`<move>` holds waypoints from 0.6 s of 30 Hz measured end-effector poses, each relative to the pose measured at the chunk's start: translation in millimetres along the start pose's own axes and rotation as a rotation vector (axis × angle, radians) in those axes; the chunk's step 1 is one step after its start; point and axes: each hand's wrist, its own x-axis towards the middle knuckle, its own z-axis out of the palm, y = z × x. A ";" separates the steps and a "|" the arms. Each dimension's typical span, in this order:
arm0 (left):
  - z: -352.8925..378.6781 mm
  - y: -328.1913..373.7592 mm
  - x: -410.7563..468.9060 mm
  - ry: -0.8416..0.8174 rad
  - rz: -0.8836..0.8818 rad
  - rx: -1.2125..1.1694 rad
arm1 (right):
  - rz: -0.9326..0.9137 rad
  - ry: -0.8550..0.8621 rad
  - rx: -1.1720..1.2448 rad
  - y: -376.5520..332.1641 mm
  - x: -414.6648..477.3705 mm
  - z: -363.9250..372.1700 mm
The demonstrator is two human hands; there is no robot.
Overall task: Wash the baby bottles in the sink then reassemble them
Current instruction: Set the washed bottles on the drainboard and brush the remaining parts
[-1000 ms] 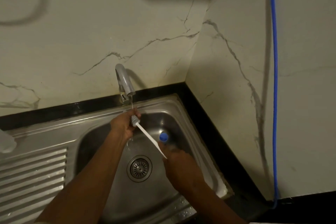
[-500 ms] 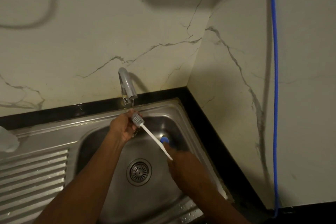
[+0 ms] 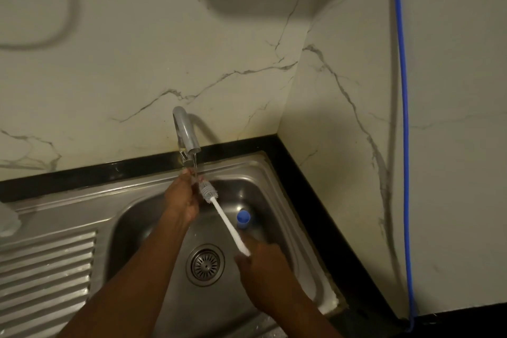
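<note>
Two hands over the sink (image 3: pixel 82 214), head view only. Left hand (image 3: pixel 182 199) sits under the tap (image 3: pixel 186 132) stream, fingers curled round a small part (image 3: pixel 198 179) that is too hidden to name. Right hand (image 3: pixel 260 263) grips the end of the brush (image 3: pixel 225 218) handle, fingers wrapped round it. Change over the last second: brush head was tucked against the left fingers, now sits clear, just right of them, bristles fully showing. Hands otherwise hardly shifted, water runs as before. Bottle (image 3: pixel 243 217) with blue top stands at the basin's back right, just behind the handle, untouched. Reads as a scrub stroke pulled out, part being rinsed. Washing is mid-way at best; reassembly not begun.
</note>
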 end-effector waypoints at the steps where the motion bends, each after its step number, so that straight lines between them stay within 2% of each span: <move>1: -3.1 -0.1 0.0 -0.029 0.013 -0.009 | 0.037 -0.014 0.143 -0.6 -0.6 -3.7; 5: -1.8 -4.9 -11.6 -0.203 -0.036 -0.009 | 0.269 -0.171 0.629 -12.0 -1.6 -15.9; 8: 1.1 -12.2 -18.4 -0.236 -0.034 -0.022 | 0.274 -0.190 0.681 -20.1 9.9 -16.8; 14: -9.2 -6.4 -14.9 -0.103 -0.026 -0.100 | 0.302 -0.199 0.805 -28.6 3.1 1.2; 18: -8.0 -16.0 -20.8 -0.155 -0.019 -0.110 | 0.303 -0.152 0.778 -31.5 8.4 1.0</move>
